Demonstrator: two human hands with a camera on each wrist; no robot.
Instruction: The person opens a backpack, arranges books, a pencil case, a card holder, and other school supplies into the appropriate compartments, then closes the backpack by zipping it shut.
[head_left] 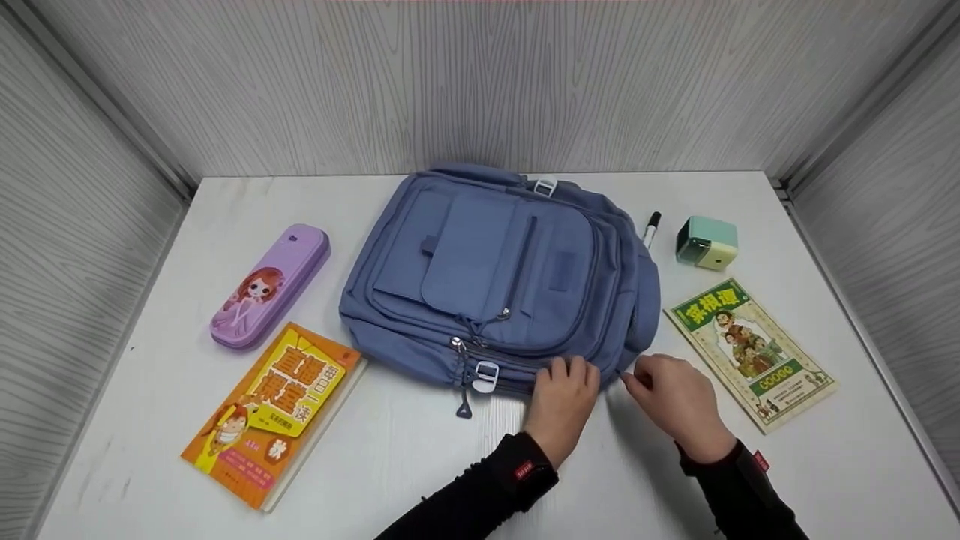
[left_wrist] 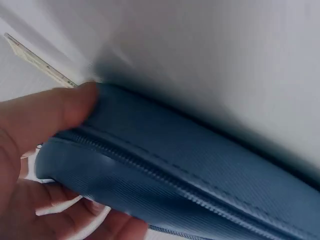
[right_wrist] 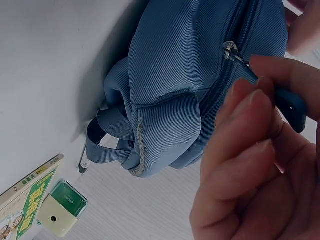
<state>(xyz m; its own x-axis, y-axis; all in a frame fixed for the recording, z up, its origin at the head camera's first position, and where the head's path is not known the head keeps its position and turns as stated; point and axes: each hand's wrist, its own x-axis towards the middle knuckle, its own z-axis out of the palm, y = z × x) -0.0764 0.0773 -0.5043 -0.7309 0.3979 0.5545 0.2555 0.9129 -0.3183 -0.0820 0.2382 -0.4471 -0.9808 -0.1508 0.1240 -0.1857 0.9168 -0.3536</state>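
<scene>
A blue backpack (head_left: 480, 255) lies on its back on the white table. My left hand (head_left: 564, 405) grips its near edge; in the left wrist view the thumb (left_wrist: 75, 107) presses one side of a closed zipper and the fingers curl under the other. At the bag's lower right corner my right hand (head_left: 679, 401) pinches a zipper pull (right_wrist: 291, 107). Its cord runs to a metal slider (right_wrist: 231, 50) on the zipper, seen in the right wrist view. Another pull (head_left: 464, 409) hangs from the bag's near side.
Left of the bag lie a purple pencil case (head_left: 274, 285) and an orange book (head_left: 240, 450). On the right are a black-capped marker (head_left: 651, 229), partly hidden, a green and cream pencil sharpener (head_left: 707, 241) and a green-and-cream book (head_left: 787, 390). Grey walls (head_left: 480, 82) enclose the table.
</scene>
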